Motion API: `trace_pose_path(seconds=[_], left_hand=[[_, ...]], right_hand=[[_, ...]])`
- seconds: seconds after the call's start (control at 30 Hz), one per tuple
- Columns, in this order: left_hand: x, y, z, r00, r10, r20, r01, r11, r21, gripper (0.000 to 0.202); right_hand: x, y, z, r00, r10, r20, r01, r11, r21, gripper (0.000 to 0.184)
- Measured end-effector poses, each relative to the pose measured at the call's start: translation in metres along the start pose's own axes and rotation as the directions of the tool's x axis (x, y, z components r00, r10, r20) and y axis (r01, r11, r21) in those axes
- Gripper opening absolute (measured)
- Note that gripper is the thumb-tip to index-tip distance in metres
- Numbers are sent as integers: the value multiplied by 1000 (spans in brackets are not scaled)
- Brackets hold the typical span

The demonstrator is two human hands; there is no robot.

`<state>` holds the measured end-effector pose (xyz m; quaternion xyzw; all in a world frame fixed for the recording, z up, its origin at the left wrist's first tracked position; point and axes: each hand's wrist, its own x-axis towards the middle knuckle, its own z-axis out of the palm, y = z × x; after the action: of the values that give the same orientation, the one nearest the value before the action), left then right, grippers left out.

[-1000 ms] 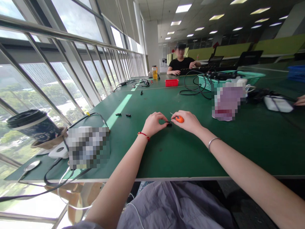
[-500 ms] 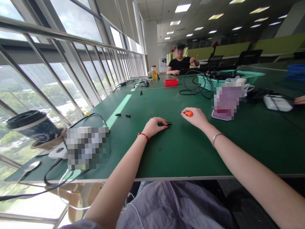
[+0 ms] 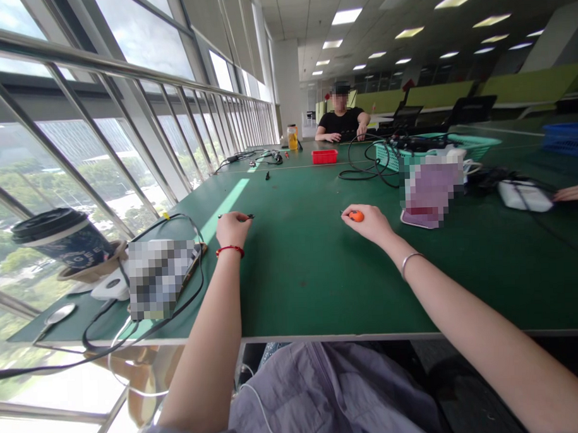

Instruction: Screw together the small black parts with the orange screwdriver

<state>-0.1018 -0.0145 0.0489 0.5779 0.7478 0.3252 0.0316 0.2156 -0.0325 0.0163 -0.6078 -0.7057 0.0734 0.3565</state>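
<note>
My left hand (image 3: 233,228), a red bracelet at its wrist, is low over the green table, closed, its fingers mostly turned away from view. At its fingertips shows a small black piece (image 3: 251,216). Just left of the hand, the end of another black piece (image 3: 220,216) peeks out. My right hand (image 3: 367,221), with a silver bangle, is wrapped round a screwdriver with a rounded orange handle (image 3: 356,216). Its thin dark tip points left past the fingers.
A phone (image 3: 425,196) and a green basket (image 3: 476,145) of cables lie right. A red tray (image 3: 325,156), a jar (image 3: 292,137) and a black part (image 3: 267,175) are farther back. Left are a cup (image 3: 67,240) and cables. Across sits a person (image 3: 342,123); another hand (image 3: 575,191) shows far right.
My left hand has moved left with the small black piece, from the table's middle to the other black pieces. My right hand stays nearly still. The person opposite has lowered a hand.
</note>
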Motion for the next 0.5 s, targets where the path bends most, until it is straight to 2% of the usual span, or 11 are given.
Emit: trace_pose_path(seconds=[0.1,0.27,0.37,0.5], left_hand=[[2,-13,-11,990,-134,-32,136,990,48,27],[1,-16,-15,973,-218,73,208,970,126,24],[2,-17,-18,969,-242,52,234,964,128,26],[6,-22,-18,967,-255,-27,256,963,78,29]], right_hand=[[0,-1,0,1000,-4,3,4,1000,-1,15],[-2,-3,0,1000,-8,16,9,1000,-22,14],[-2,-4,0,1000,-16,22,17,1000,-26,14],[-2,-4,0,999,-26,22,27,999,-29,14]])
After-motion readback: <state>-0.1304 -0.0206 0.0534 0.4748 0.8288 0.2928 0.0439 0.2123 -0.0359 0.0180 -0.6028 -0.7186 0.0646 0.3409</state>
